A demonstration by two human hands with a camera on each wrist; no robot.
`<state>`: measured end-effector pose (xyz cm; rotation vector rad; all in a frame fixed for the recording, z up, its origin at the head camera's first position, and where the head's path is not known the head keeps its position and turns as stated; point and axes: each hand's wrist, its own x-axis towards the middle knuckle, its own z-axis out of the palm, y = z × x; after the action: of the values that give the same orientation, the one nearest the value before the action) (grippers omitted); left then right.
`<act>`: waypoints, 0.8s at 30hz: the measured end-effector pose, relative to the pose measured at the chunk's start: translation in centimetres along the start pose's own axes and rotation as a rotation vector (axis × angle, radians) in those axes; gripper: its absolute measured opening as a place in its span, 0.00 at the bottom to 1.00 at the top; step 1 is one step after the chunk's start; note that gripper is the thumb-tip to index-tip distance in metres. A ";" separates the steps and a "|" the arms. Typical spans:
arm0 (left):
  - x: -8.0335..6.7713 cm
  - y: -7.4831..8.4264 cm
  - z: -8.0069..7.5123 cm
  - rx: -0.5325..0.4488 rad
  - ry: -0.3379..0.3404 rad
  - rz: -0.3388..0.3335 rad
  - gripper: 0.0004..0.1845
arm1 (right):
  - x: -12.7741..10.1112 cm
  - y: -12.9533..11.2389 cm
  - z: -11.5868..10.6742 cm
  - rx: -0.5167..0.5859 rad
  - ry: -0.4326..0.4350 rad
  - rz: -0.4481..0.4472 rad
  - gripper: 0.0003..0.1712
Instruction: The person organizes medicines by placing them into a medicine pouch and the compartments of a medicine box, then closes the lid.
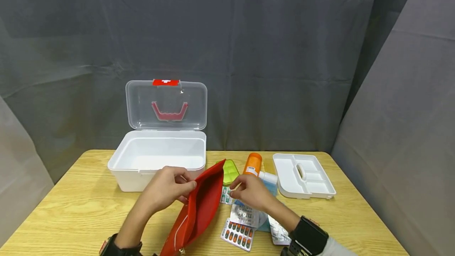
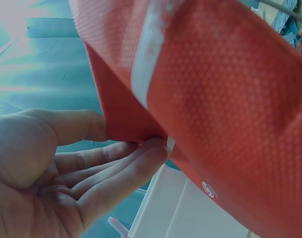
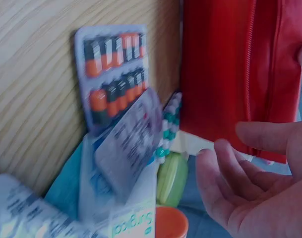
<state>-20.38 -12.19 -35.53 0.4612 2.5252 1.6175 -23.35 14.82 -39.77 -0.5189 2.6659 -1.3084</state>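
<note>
Mid-step: left hand [image 1: 168, 187] pinching flat red fabric zip pouch [image 1: 199, 212] upright w/ fingertips, right hand [image 1: 249, 192] relaxed, empty, just beside it over foil blister packs [image 1: 239, 232]; next probably needs opening pouch mouth.

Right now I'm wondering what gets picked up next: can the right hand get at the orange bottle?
Probably yes. The right hand is open and hovers just in front of the orange bottle, with nothing between them; the red pouch stands off to its left.
</note>
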 end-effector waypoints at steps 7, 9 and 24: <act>-0.1 0.1 0.0 0.007 -0.002 -0.002 0.07 | -0.7 1.4 -1.0 -0.136 -0.039 0.005 0.15; -0.1 0.0 0.0 0.004 -0.002 0.002 0.07 | -0.9 1.7 -1.4 -0.168 -0.034 0.026 0.16; 0.0 0.1 -0.2 0.025 0.005 -0.006 0.08 | -2.6 4.5 -5.1 -0.405 0.023 0.185 0.19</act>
<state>-20.42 -12.37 -35.38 0.4516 2.5512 1.5883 -23.36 22.08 -40.24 -0.2863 2.9234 -0.7319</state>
